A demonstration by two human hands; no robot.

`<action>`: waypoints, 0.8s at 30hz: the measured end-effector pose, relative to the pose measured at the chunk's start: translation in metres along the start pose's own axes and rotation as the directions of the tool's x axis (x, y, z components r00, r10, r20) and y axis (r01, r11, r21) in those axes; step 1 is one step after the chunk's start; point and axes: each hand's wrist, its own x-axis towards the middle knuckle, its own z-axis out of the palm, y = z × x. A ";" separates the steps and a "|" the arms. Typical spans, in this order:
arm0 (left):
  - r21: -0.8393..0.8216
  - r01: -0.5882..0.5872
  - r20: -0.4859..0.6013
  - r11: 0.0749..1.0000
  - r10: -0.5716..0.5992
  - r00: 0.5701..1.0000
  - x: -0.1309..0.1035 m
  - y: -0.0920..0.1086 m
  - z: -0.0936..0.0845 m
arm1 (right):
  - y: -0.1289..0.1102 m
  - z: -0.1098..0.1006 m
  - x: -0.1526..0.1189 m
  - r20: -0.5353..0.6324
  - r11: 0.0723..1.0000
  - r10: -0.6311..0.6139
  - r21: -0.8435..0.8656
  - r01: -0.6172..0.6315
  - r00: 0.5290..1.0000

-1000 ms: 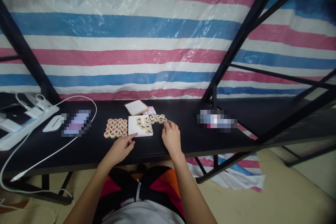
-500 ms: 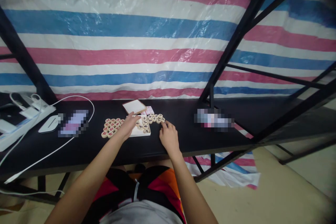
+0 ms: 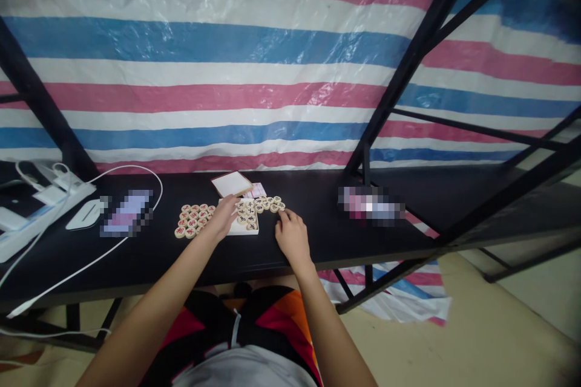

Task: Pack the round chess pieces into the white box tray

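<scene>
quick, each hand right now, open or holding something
Left hand: over the shallow white rectangular box; grip cannot be told.
Right hand: fingers at round cream black-marked pieces; grip cannot be told.

It's fairly dim in here, yet white glints streak the creases of the striped sheet [image 3: 218,97] — the black tabletop [image 3: 336,239] gives back little. Lettering on the red-marked pieces [image 3: 192,223] looks soft, coarse mosaic squares [image 3: 371,203] blot out two patches, and the upper right corner sinks into blurry darkness.
</scene>
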 end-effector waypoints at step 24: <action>0.780 -0.590 0.597 -0.207 0.528 0.604 -0.064 -0.016 -0.063 | 0.003 -0.005 -0.002 -0.053 0.999 0.034 0.034 -0.032 0.998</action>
